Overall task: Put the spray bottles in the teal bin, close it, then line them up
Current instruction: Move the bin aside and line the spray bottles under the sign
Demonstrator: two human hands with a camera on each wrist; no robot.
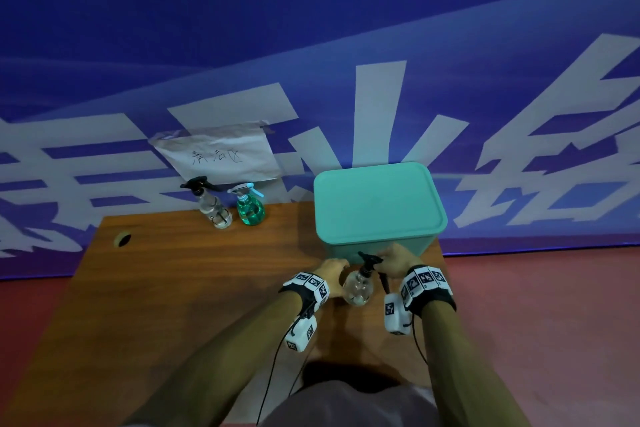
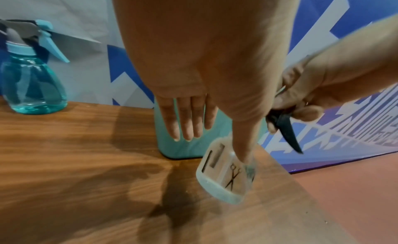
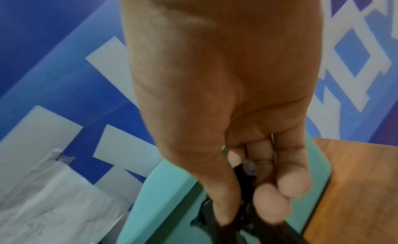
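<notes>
Lid covers teal bin; right hand grips clear bottle, left hand spread.

— What can't you make out on the clear bottle near the front of the surface?

— In the right wrist view its black sprayer head is smeared by blur and mostly covered by the right hand; the bottle's body drops off the bottom edge. How the fingers lie in that grip is unclear.

— And the teal bin?

— Its lid covers the inside, and the hands hide the lower front wall.

— The left hand?

— From the head view its fingertips are out of sight. The paper sign carries handwriting — possibly three characters, too small to read.
</notes>
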